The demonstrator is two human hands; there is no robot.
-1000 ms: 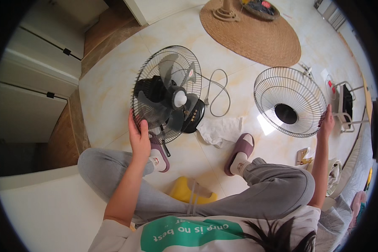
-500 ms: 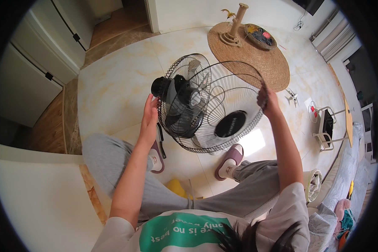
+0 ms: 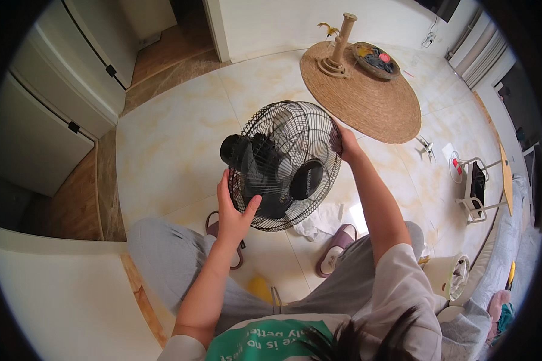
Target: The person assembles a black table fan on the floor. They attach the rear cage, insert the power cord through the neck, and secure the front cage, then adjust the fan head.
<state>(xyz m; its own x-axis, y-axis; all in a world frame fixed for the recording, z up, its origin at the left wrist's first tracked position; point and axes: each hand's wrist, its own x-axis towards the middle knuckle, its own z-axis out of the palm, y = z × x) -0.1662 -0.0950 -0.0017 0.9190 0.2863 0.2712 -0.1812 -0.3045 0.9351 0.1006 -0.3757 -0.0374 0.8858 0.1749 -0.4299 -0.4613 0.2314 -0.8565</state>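
Note:
A black fan head (image 3: 256, 174), with its motor housing at the left and grey blades inside a wire cage, is held above the floor between my hands. Its round front grille (image 3: 307, 179), with a black disc at the centre, sits against the cage; whether the rims are locked together I cannot tell. My left hand (image 3: 235, 212) grips the cage's lower left rim, thumb toward the front and fingers partly hidden behind. At the upper right, my right hand (image 3: 347, 144) is closed around the grille's edge, its fingertips hidden by the wires.
White cloth or plastic (image 3: 320, 224) lies on the floor below the fan, between my slippered feet. Beyond stands a scratching post (image 3: 342, 42) on a round woven mat (image 3: 379, 108). A bin (image 3: 448, 277) is near my right knee; a small stand (image 3: 476, 195) is farther right.
My right hand has brought the front grille leftward against the fan head. My left hand has gone from nearly flat beside the cage to gripping its lower rim.

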